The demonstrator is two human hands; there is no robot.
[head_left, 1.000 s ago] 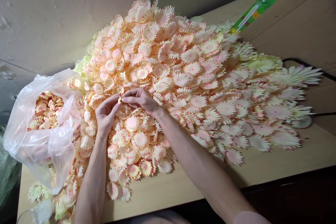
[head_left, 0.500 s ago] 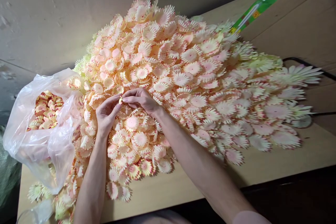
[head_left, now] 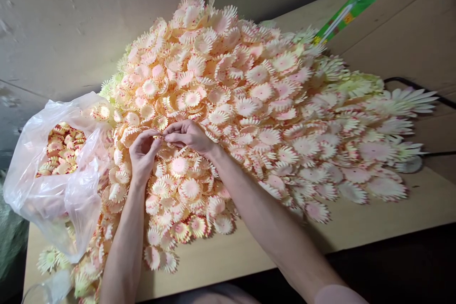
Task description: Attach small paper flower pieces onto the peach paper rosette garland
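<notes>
A big heap of cream, peach and pink artificial flower heads (head_left: 249,104) covers the wooden table (head_left: 374,228). Both my hands meet on the left part of the heap. My left hand (head_left: 142,154) is closed in a pinch, its fingertips touching those of my right hand (head_left: 188,135). My right hand is also pinched, fingers pressed together. Between the two pinches sits a tiny pale piece (head_left: 160,137), too small to name. Flower heads lie under and around both wrists.
A clear plastic bag (head_left: 53,185) holding more flower heads stands at the left. A green packet (head_left: 342,16) lies at the back right. A black cable (head_left: 420,90) runs along the right side. A grey wall rises behind. The table's front edge is near.
Both hands have shifted slightly up the heap, and the left fingers have curled in tighter against the right fingertips. The heap and bag have not moved.
</notes>
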